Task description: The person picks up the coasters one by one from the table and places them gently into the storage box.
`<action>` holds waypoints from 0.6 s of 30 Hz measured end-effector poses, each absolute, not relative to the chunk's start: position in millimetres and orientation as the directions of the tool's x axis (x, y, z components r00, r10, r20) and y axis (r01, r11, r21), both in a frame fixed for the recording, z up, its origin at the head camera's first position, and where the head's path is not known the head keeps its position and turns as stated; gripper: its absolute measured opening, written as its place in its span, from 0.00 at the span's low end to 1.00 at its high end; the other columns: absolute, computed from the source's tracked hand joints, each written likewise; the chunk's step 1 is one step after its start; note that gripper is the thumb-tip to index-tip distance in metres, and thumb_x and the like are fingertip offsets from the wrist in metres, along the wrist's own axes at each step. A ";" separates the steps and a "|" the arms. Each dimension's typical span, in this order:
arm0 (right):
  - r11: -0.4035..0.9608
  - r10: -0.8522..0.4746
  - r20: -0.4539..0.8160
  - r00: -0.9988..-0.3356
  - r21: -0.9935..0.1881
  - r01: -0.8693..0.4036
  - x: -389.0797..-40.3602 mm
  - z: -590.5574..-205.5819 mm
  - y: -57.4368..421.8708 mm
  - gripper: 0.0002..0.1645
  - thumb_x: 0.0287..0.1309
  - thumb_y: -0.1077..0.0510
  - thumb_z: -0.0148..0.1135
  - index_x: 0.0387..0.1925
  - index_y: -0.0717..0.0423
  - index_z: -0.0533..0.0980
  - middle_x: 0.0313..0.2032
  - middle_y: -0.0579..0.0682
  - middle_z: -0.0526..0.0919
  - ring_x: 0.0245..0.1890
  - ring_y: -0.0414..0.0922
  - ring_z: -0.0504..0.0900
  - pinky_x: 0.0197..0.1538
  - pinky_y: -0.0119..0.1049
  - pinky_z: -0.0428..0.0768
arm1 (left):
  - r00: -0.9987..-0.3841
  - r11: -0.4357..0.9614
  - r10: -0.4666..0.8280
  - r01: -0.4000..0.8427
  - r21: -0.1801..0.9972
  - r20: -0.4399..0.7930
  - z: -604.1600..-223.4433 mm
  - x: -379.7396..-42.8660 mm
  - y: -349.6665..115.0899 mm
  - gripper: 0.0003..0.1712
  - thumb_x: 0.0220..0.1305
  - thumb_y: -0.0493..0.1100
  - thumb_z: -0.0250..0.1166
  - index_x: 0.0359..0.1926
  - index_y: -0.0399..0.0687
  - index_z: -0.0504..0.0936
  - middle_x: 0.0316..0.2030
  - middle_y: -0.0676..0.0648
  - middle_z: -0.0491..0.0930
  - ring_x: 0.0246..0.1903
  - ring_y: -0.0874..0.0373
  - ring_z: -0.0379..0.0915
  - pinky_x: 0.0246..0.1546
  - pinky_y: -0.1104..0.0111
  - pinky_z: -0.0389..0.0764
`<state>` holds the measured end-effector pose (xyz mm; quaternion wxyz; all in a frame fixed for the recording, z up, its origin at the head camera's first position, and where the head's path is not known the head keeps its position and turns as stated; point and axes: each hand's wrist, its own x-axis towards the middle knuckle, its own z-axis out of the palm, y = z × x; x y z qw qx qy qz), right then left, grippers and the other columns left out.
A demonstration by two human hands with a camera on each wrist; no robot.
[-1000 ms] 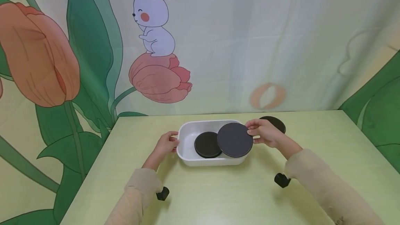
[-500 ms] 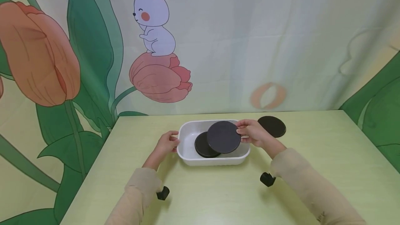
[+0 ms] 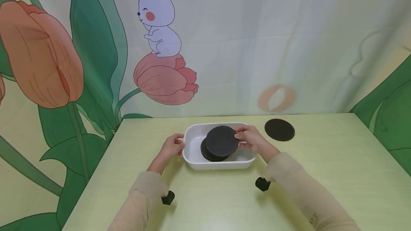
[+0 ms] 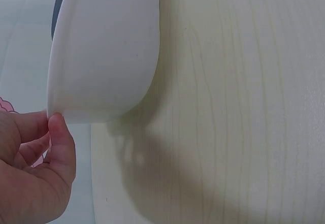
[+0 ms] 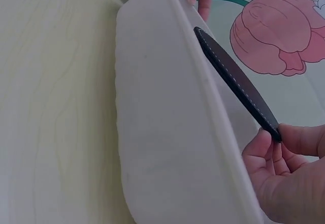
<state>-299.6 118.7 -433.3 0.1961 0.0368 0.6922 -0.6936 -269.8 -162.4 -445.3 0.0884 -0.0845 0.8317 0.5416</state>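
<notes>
My right hand pinches the right edge of a round black coaster over a white plastic tub. In the right wrist view this coaster shows pale stitching along its edge and tilts above the tub's rim, between thumb and fingers. Another black coaster lies in the tub, partly covered by the held one in the head view. At the tub's left end, my left hand pinches the rim; in the left wrist view its thumb and forefinger meet at the rim's corner.
A further black coaster lies flat on the pale wooden table, right of the tub near the back edge. Behind the table hangs a curtain printed with a rabbit and tulips. Black wrist devices hang below both sleeves.
My right hand has carried its coaster leftward, from the tub's right end to over the coaster in the tub. The coaster on the table is now fully uncovered. The left hand stays put.
</notes>
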 end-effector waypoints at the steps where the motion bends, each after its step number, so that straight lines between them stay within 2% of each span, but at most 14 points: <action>1: 0.036 -0.221 -0.320 -0.921 -0.947 0.321 -300.2 -434.9 116.9 0.13 0.53 0.70 0.51 0.43 0.65 0.67 0.21 0.43 0.72 0.18 0.37 0.71 0.21 0.28 0.72 | -0.970 0.398 -0.045 -0.238 0.886 -0.240 -445.4 -269.8 -162.5 0.22 0.60 0.33 0.54 0.56 0.40 0.66 0.37 0.42 0.70 0.30 0.57 0.70 0.26 0.74 0.76; 6: 0.049 -0.208 -0.322 -0.924 -0.947 0.319 -308.9 -451.7 106.8 0.14 0.50 0.69 0.55 0.42 0.65 0.68 0.21 0.44 0.71 0.18 0.38 0.70 0.21 0.29 0.72 | -0.969 0.393 -0.047 -0.239 0.888 -0.241 -445.8 -270.1 -162.5 0.22 0.59 0.32 0.54 0.57 0.40 0.66 0.36 0.42 0.70 0.29 0.58 0.69 0.26 0.74 0.76; 9: -0.009 -0.257 -0.297 -0.920 -0.951 0.309 -343.4 -505.5 112.5 0.14 0.47 0.67 0.60 0.38 0.60 0.71 0.22 0.46 0.72 0.18 0.40 0.72 0.21 0.32 0.74 | -0.970 0.393 -0.048 -0.239 0.888 -0.239 -446.4 -270.6 -162.4 0.22 0.59 0.32 0.54 0.56 0.40 0.66 0.36 0.42 0.70 0.29 0.58 0.69 0.26 0.74 0.76; 11: -0.038 -0.275 -0.307 -0.911 -0.943 0.329 -378.6 -557.6 119.2 0.15 0.43 0.65 0.64 0.37 0.56 0.72 0.23 0.47 0.74 0.19 0.42 0.74 0.22 0.34 0.76 | -0.970 0.395 -0.046 -0.236 0.888 -0.238 -447.1 -270.7 -162.5 0.22 0.59 0.32 0.54 0.56 0.39 0.66 0.37 0.42 0.70 0.29 0.58 0.69 0.26 0.73 0.76; 13: -0.051 -0.290 -0.326 -0.900 -0.934 0.355 -416.7 -613.8 126.6 0.19 0.39 0.63 0.67 0.38 0.53 0.72 0.26 0.49 0.76 0.21 0.43 0.76 0.24 0.38 0.78 | -0.970 0.394 -0.050 -0.237 0.888 -0.237 -447.6 -271.0 -162.4 0.22 0.59 0.32 0.54 0.56 0.39 0.66 0.37 0.42 0.70 0.29 0.58 0.70 0.26 0.73 0.76; 15: -0.023 -0.245 -0.392 -0.887 -0.912 0.409 -443.4 -652.1 128.5 0.25 0.36 0.61 0.69 0.41 0.52 0.71 0.28 0.49 0.76 0.23 0.45 0.76 0.26 0.40 0.79 | -0.970 0.396 -0.053 -0.239 0.887 -0.238 -447.7 -271.0 -162.4 0.22 0.59 0.32 0.54 0.56 0.39 0.66 0.37 0.42 0.70 0.29 0.57 0.70 0.26 0.73 0.76; 16: -0.037 -0.257 -0.393 -0.883 -0.909 0.415 -457.7 -674.1 131.4 0.28 0.31 0.59 0.72 0.40 0.51 0.72 0.28 0.49 0.77 0.23 0.45 0.77 0.25 0.40 0.79 | -0.970 0.398 -0.054 -0.239 0.886 -0.237 -447.4 -270.8 -162.3 0.22 0.59 0.32 0.54 0.56 0.39 0.66 0.37 0.41 0.70 0.29 0.56 0.71 0.26 0.72 0.77; 18: -0.042 -0.247 -0.401 -0.882 -0.905 0.424 -475.1 -701.0 132.8 0.31 0.29 0.59 0.73 0.42 0.51 0.71 0.29 0.49 0.77 0.23 0.45 0.77 0.25 0.41 0.78 | -0.970 0.399 -0.057 -0.240 0.885 -0.238 -446.8 -270.7 -162.2 0.22 0.59 0.32 0.54 0.56 0.39 0.66 0.37 0.41 0.70 0.30 0.55 0.72 0.27 0.71 0.77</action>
